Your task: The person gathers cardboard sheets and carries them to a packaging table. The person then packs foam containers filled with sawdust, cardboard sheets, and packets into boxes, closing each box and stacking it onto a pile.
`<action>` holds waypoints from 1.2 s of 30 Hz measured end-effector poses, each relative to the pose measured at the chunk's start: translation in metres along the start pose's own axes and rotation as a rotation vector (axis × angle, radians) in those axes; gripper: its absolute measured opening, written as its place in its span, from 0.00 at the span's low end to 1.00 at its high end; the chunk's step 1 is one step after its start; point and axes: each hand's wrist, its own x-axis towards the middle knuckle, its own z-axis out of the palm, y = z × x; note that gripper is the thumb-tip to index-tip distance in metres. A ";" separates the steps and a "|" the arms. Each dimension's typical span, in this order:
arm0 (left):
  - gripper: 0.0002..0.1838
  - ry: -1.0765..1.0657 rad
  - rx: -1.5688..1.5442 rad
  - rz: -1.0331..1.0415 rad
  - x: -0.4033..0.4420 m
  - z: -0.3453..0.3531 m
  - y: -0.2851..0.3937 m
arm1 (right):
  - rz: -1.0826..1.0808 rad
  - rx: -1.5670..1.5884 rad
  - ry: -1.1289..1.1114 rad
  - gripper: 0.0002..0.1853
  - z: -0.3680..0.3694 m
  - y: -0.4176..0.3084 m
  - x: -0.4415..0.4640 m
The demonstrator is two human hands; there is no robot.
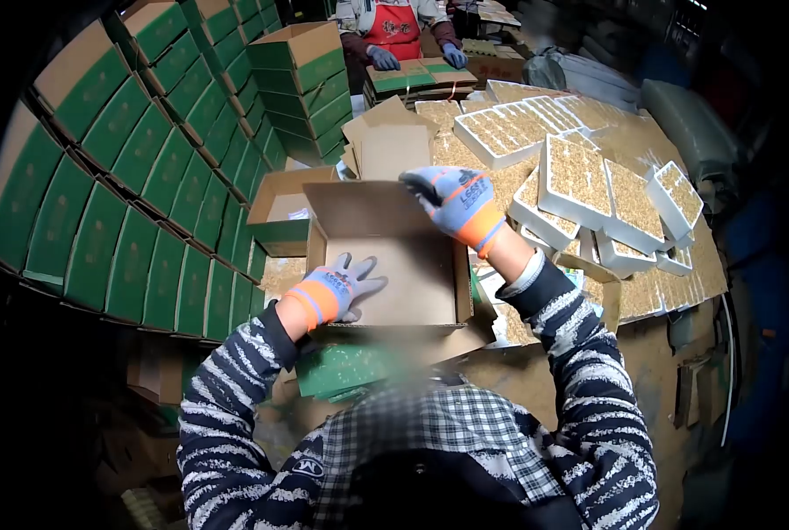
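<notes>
In front of me stands an open cardboard box point(412, 287) with a bare brown inside. My left hand point(341, 287), in a grey glove with an orange cuff, reaches over its near left corner with the fingers spread. A brown cardboard sheet point(363, 208) stands up along the far side of the box; whether it is a loose piece or a flap I cannot tell. My right hand point(460, 201), gloved the same way, has its fingers curled on the sheet's upper right corner. The glove hides the fingertips.
Stacked green boxes point(160, 177) wall off the left. On the right, white trays point(575, 181) of tan granular stuff lie piled. Cardboard pieces point(394, 146) and a smaller open box point(279, 212) sit beyond mine. A co-worker point(394, 31) in a red apron handles flat cardboard opposite.
</notes>
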 end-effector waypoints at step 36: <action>0.42 1.487 -1.697 -0.447 0.016 0.159 -0.227 | 0.711 1.107 0.380 0.41 0.108 0.042 -0.001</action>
